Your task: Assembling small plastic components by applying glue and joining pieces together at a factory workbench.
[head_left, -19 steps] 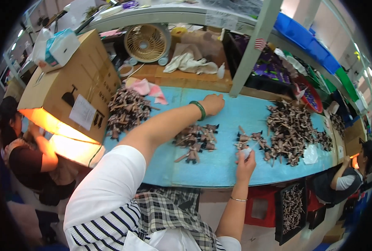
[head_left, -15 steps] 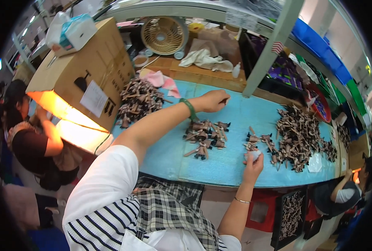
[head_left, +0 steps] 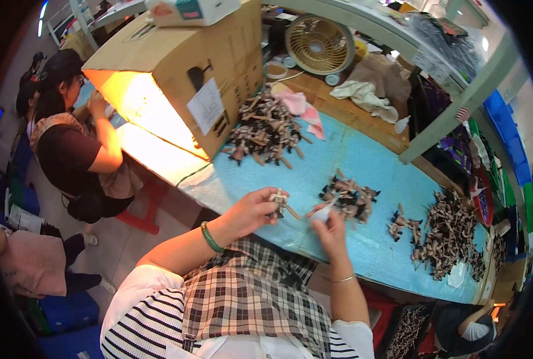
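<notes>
My left hand (head_left: pixel 255 210), with a green bangle at its wrist, pinches a small brown-and-black figurine (head_left: pixel 278 200) just above the front edge of the blue table. Close by on the right, my right hand (head_left: pixel 331 232) is closed on a small white squeeze bottle (head_left: pixel 322 213), its thin nozzle slanting up and to the right. Behind the bottle lies a small cluster of similar figurines (head_left: pixel 351 198). A larger heap of figurines (head_left: pixel 264 130) rests at the back left of the blue sheet (head_left: pixel 290 233).
A big heap of figurines (head_left: pixel 449 233) covers the table's right side. A cardboard box (head_left: pixel 230 60) lit from inside stands left. A fan (head_left: pixel 319 45), a white cloth (head_left: pixel 365 99) and a grey post (head_left: pixel 458 107) are at the back. A co-worker (head_left: pixel 69 137) works at left.
My left hand has come back from the far side of the table to near my body, now with a figurine. My right hand has moved left with the squeeze bottle. The view has turned leftward.
</notes>
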The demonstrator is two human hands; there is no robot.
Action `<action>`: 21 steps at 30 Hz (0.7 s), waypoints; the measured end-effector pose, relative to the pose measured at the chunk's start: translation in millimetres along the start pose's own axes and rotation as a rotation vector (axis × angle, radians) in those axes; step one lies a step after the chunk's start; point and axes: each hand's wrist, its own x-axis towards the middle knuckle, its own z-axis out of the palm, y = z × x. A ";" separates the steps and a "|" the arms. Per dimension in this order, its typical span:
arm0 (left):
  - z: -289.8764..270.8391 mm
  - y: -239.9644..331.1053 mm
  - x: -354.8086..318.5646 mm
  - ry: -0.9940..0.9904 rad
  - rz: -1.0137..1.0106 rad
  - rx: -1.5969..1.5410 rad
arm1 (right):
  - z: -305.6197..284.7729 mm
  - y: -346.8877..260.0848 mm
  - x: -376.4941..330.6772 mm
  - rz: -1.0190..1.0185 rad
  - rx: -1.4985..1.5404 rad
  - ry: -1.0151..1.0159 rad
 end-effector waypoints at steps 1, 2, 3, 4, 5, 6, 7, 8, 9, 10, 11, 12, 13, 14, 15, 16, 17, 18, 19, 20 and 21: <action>3.0 -1.2 -8.2 0.047 -0.003 0.084 | -1.0 -5.1 3.9 0.018 0.010 0.074; 8.2 1.8 -14.9 0.086 -0.034 0.152 | -3.3 -9.9 6.8 -0.003 0.004 0.154; 11.7 3.4 -17.2 0.111 -0.044 0.151 | -8.7 -13.7 10.0 -0.009 0.004 0.195; 13.9 4.4 -18.4 0.106 -0.016 0.311 | -6.8 -17.2 8.2 -0.027 0.074 0.214; 10.2 5.8 -20.7 0.083 0.017 0.465 | -0.3 -24.7 6.1 -0.053 0.128 0.238; 0.1 4.9 -23.2 0.059 0.092 0.607 | 11.5 -36.4 2.0 -0.040 0.128 0.237; -5.8 6.1 -25.9 0.063 0.081 0.600 | 26.3 -49.5 -3.9 -0.006 0.134 0.203; -8.5 9.5 -27.0 0.022 0.125 0.578 | 40.5 -58.5 -11.0 0.027 0.136 0.181; -10.6 14.0 -27.1 -0.021 0.170 0.557 | 52.3 -62.0 -18.0 0.037 0.134 0.198; -14.6 18.3 -28.2 -0.066 0.156 0.525 | 64.0 -63.9 -25.9 -0.017 -0.027 0.241; -15.4 22.5 -29.1 -0.072 0.144 0.519 | 75.2 -65.7 -30.2 -0.073 -0.190 0.278; -15.0 27.0 -30.1 -0.062 0.204 0.552 | 86.3 -67.3 -31.4 -0.159 -0.198 0.345; -16.7 30.0 -30.4 -0.050 0.266 0.584 | 89.3 -70.5 -33.1 -0.150 -0.203 0.351; -20.1 31.4 -30.9 -0.053 0.258 0.575 | 91.2 -75.5 -34.9 -0.214 -0.292 0.327; -23.7 32.2 -32.1 -0.061 0.296 0.551 | 93.3 -80.7 -35.2 -0.277 -0.381 0.299; -26.9 32.5 -32.8 -0.068 0.334 0.526 | 97.2 -85.7 -33.5 -0.285 -0.366 0.305; -29.4 31.1 -33.4 -0.065 0.332 0.517 | 99.1 -90.7 -31.4 -0.277 -0.372 0.301; -31.4 29.2 -33.6 -0.051 0.373 0.522 | 100.6 -95.5 -29.0 -0.369 -0.486 0.287; -33.1 27.7 -33.2 -0.035 0.414 0.527 | 101.8 -99.3 -26.3 -0.461 -0.598 0.270; -34.5 26.4 -32.7 -0.030 0.413 0.521 | 103.3 -101.7 -22.4 -0.455 -0.600 0.264; -35.2 24.9 -31.9 -0.004 0.417 0.521 | 104.6 -103.6 -17.7 -0.551 -0.619 0.244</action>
